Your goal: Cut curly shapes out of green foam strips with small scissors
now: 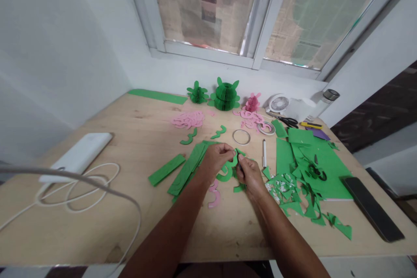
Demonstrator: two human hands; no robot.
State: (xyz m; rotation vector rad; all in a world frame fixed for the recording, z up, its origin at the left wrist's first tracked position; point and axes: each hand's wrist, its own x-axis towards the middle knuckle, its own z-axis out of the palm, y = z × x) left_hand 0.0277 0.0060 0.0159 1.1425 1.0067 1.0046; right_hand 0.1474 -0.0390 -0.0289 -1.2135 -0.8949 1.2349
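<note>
Over the middle of the table, my left hand (219,156) pinches a piece of green paper (230,164) with a curved cut edge. My right hand (250,171) is closed around a slim dark tool (237,154), whose tip meets the paper; its exact kind is hard to make out. Below my hands lies a pink curved cut-out (214,194). Under and beside my left forearm are green paper strips (189,168), one with faint drawn lines. Two green curved cut-outs, a left one (189,137) and a right one (218,132), lie farther back.
Pink cut-outs (188,119) lie behind, near green paper figures (225,95). On the right are a tape roll (266,128), a white pen (264,153), black scissors (288,121), green scraps (309,202) and a phone (373,208). Leftward, a white power bank (78,152) trails a looped cable (94,200).
</note>
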